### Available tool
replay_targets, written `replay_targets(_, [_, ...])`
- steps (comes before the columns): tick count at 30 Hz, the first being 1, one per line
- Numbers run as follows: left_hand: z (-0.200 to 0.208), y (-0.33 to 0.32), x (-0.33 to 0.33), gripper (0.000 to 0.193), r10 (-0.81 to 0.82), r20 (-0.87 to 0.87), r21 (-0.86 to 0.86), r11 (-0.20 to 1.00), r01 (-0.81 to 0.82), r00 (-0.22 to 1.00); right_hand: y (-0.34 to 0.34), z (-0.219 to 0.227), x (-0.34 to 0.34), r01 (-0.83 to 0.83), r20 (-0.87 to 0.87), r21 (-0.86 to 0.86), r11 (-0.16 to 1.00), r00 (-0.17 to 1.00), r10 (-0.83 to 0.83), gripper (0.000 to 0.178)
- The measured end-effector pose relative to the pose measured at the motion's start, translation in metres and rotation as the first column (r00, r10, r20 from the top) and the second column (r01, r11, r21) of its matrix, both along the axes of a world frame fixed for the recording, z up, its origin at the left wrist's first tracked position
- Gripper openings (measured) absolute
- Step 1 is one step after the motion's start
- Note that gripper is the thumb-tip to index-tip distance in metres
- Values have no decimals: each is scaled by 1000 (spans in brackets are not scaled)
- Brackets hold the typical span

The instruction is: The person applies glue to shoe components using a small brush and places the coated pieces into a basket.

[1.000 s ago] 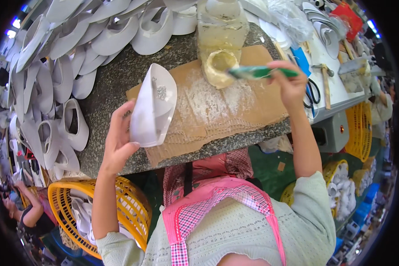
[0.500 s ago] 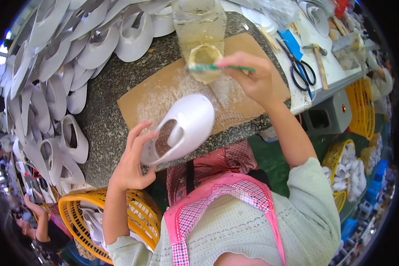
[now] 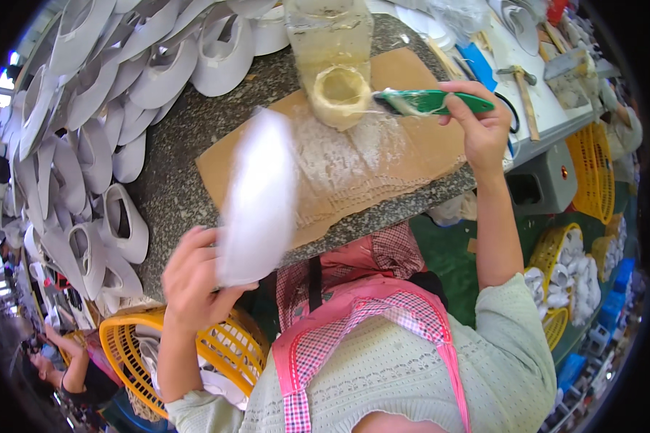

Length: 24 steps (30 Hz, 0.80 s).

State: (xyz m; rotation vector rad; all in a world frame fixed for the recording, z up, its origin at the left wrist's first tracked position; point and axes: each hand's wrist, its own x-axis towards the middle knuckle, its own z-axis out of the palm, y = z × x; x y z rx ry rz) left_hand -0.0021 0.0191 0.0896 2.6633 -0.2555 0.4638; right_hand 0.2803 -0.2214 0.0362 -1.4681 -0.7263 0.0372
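Observation:
A white shoe upper (image 3: 258, 206), smeared by motion, is gripped at its lower end by my left hand (image 3: 198, 278). It is turned so that its long smooth side shows and its opening is hidden. My right hand (image 3: 478, 126) is closed round a green-handled brush (image 3: 430, 103), whose bristle end points left. That end is beside the round mouth of a cloudy plastic glue container (image 3: 341, 94), with a thin strand between them. Beneath lies a brown cardboard sheet (image 3: 404, 155) covered in whitish dried residue.
White shoe uppers (image 3: 126, 224) are piled along the left of the speckled stone tabletop (image 3: 167, 169). A yellow basket (image 3: 133, 332) with white pieces stands below left. At right are a hammer (image 3: 525, 101), scissors partly hidden, and a grey box (image 3: 542, 180). A co-worker (image 3: 72, 361) is at lower left.
My right hand has moved right, drawing the brush from over the container's mouth to its side. My left hand has shifted left and turned the shoe upper so its opening no longer shows.

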Motion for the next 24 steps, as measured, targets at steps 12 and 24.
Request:
replay_targets(12, [-53, -15, 55, 67, 314, -528, -763, 231, -603, 789, 82, -26, -79, -382, 23, 241, 892, 921, 388, 15])
replay_targets(24, [-40, -11, 51, 122, 51, -427, -895, -165, -414, 903, 97, -24, -67, -453, 396, 105, 885, 836, 381, 20])
